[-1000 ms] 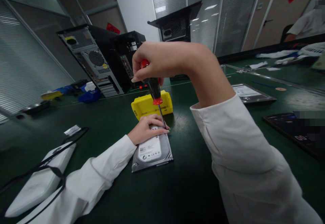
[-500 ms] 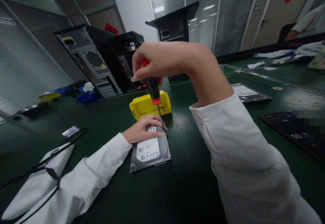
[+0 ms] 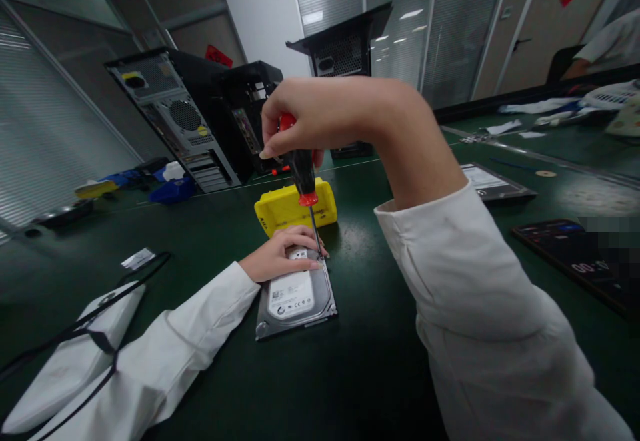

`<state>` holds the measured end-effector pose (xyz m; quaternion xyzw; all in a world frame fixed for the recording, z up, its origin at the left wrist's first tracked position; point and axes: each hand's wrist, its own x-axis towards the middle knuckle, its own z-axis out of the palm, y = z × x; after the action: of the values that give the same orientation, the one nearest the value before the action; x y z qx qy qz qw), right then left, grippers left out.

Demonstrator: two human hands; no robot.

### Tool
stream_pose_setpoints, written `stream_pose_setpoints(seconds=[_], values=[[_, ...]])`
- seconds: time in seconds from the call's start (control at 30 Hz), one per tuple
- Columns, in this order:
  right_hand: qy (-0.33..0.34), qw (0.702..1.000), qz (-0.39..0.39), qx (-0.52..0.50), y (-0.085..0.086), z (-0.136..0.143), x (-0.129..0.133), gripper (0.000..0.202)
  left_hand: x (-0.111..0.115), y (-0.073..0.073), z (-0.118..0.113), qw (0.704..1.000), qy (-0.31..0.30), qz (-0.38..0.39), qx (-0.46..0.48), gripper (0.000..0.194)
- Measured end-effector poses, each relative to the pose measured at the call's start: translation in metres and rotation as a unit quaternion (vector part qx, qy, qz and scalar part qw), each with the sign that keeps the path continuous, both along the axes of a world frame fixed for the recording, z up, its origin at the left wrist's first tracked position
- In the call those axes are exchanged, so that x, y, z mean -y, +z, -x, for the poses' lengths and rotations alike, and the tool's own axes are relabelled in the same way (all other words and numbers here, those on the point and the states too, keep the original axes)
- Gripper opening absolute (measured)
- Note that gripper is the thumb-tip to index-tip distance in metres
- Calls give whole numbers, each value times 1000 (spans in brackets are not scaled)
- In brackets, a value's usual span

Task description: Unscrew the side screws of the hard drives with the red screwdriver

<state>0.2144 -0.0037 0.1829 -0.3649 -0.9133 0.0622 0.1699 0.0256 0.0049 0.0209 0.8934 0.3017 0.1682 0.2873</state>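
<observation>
My right hand [image 3: 305, 117] is closed around the handle of a red and black screwdriver [image 3: 303, 177]. Its shaft slants down to the far right corner of a hard drive [image 3: 295, 297], where the tip meets the drive or a screw there; which one is too small to tell. My left hand [image 3: 280, 254] grips the drive's far part, the thumb across the top and the other fingers bent over toward the far edge. The drive lies label side up on the dark green table. Just behind it stands a yellow plastic bin [image 3: 285, 211].
Computer cases [image 3: 185, 114] stand at the back. To the right lie a second hard drive [image 3: 493, 184] and a phone [image 3: 560, 247]. A white device [image 3: 75, 367] with a black strap is at left, near blue bins [image 3: 173, 191]. Another person's sleeve [image 3: 613, 44] shows far right.
My right hand and wrist have risen very slightly, with the screwdriver a touch more upright. My left hand and the hard drive have stayed put.
</observation>
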Motion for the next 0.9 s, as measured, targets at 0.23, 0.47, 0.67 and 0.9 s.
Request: stream_pose_setpoints(seconds=[0.23,0.47,0.67,0.9], values=[[-7,1000,-10,14,1,0,2,25,-3,-5,4,1000,12,0,3,18],[-8,1000,0,12,1,1,2,26,-2,-4,3,1000,1,4,7,18],[-2,1000,0,15,1,1,1,26,-1,-2,1,1000,6,-5,1,18],[29,999,17,-10,0,2,2,23,4,-7,-6,998,47,-29,10,15]])
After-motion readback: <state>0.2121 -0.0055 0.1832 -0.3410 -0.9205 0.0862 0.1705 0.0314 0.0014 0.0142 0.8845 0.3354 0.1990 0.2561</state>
